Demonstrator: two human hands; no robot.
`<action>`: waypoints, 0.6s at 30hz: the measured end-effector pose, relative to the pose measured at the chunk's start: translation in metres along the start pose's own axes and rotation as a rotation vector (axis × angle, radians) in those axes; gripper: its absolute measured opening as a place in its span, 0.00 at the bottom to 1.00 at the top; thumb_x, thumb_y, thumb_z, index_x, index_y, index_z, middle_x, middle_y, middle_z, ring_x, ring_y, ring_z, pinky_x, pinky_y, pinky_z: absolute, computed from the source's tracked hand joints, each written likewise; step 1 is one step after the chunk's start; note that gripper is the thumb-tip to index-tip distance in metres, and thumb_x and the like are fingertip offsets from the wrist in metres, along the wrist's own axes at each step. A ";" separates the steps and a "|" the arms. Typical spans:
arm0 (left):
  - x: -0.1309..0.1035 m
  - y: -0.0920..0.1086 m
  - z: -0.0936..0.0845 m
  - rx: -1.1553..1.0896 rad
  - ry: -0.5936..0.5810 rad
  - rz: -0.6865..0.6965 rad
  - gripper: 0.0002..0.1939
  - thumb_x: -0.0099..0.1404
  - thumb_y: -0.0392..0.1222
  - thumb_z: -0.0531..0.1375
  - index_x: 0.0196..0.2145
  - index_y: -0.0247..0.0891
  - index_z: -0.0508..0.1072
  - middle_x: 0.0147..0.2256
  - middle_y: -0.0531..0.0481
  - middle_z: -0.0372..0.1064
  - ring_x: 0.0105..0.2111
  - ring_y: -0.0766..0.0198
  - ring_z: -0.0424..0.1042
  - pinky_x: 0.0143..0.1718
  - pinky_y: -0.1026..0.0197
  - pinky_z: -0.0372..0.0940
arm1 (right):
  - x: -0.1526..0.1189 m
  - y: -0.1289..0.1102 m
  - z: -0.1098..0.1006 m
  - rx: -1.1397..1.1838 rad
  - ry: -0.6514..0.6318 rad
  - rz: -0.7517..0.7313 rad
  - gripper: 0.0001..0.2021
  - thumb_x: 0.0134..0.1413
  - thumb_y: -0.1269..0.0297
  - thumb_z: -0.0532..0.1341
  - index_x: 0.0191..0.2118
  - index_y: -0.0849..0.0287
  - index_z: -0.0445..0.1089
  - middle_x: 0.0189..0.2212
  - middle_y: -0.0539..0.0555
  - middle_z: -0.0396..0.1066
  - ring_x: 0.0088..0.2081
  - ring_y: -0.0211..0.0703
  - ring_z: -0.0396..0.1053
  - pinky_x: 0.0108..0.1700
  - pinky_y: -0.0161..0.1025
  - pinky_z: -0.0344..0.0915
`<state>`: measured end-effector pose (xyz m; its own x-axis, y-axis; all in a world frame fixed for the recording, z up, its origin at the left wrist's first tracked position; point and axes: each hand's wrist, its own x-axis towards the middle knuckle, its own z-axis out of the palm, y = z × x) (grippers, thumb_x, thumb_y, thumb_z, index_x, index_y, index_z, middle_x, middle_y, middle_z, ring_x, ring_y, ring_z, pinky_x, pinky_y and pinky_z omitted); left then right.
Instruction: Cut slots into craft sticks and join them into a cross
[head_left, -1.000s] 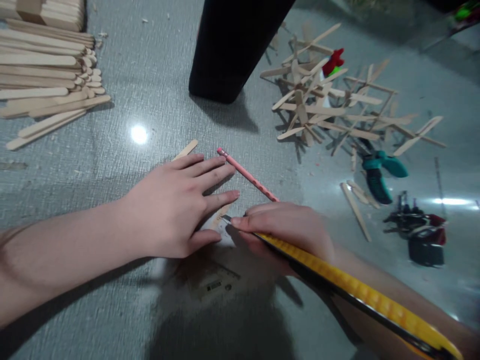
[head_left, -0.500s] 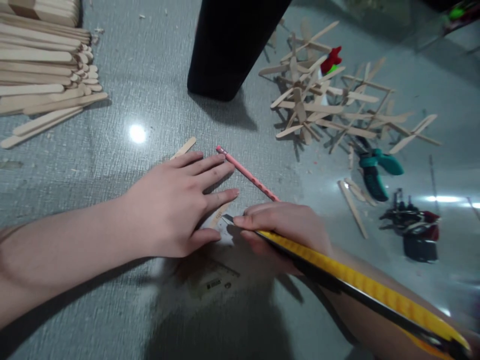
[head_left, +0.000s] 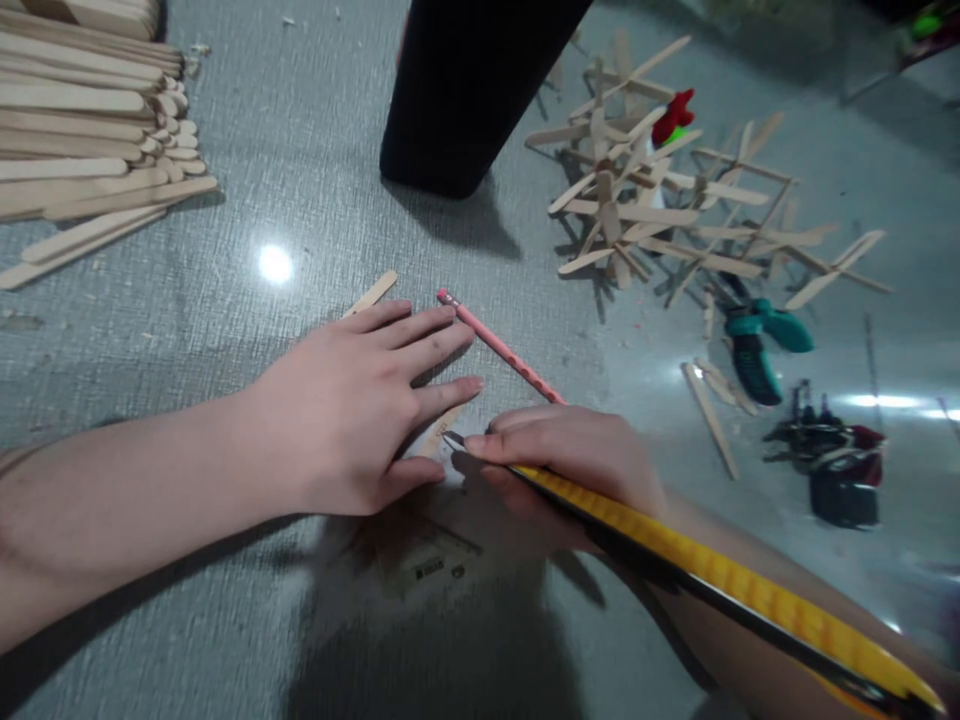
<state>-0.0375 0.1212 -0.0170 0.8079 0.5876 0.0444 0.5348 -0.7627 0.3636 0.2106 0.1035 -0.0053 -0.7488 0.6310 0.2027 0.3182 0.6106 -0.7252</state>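
Almost nothing moved, left hand spread palm-down over wooden stick, right hand curled around yellow knife

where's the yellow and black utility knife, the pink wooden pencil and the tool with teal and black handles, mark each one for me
Yellow and black utility knife (head_left: 697,560): head view, on its yellow handle
Pink wooden pencil (head_left: 504,350): head view, mid-shaft
Tool with teal and black handles (head_left: 753,366): head view, lower handle
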 end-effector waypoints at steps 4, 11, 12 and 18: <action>0.000 0.000 0.000 0.007 -0.003 0.000 0.35 0.73 0.62 0.63 0.68 0.39 0.73 0.75 0.35 0.57 0.75 0.38 0.57 0.75 0.34 0.53 | -0.002 0.000 0.000 -0.067 0.014 0.003 0.11 0.67 0.76 0.59 0.46 0.50 0.72 0.29 0.48 0.81 0.30 0.42 0.82 0.34 0.36 0.77; 0.000 0.000 -0.001 -0.007 0.000 0.005 0.34 0.73 0.60 0.63 0.68 0.38 0.73 0.75 0.34 0.56 0.75 0.36 0.58 0.75 0.33 0.53 | -0.001 0.000 0.001 0.026 -0.004 0.002 0.15 0.65 0.78 0.60 0.50 0.49 0.72 0.27 0.46 0.78 0.26 0.38 0.77 0.27 0.34 0.70; 0.000 0.000 -0.001 -0.005 -0.003 0.003 0.34 0.73 0.60 0.63 0.68 0.38 0.73 0.75 0.34 0.56 0.75 0.37 0.57 0.75 0.33 0.54 | -0.001 0.000 0.001 0.044 -0.006 -0.003 0.16 0.65 0.78 0.60 0.51 0.49 0.72 0.27 0.46 0.78 0.26 0.38 0.76 0.28 0.35 0.70; -0.001 0.000 -0.003 0.004 -0.019 -0.009 0.33 0.73 0.59 0.63 0.68 0.40 0.73 0.75 0.36 0.57 0.75 0.40 0.57 0.75 0.35 0.53 | -0.005 0.000 0.005 0.093 -0.009 -0.004 0.15 0.67 0.79 0.59 0.50 0.51 0.72 0.24 0.44 0.72 0.24 0.38 0.72 0.29 0.35 0.67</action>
<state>-0.0387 0.1217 -0.0145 0.8079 0.5889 0.0232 0.5428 -0.7589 0.3598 0.2117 0.0984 -0.0095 -0.7553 0.6241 0.1999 0.2602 0.5656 -0.7826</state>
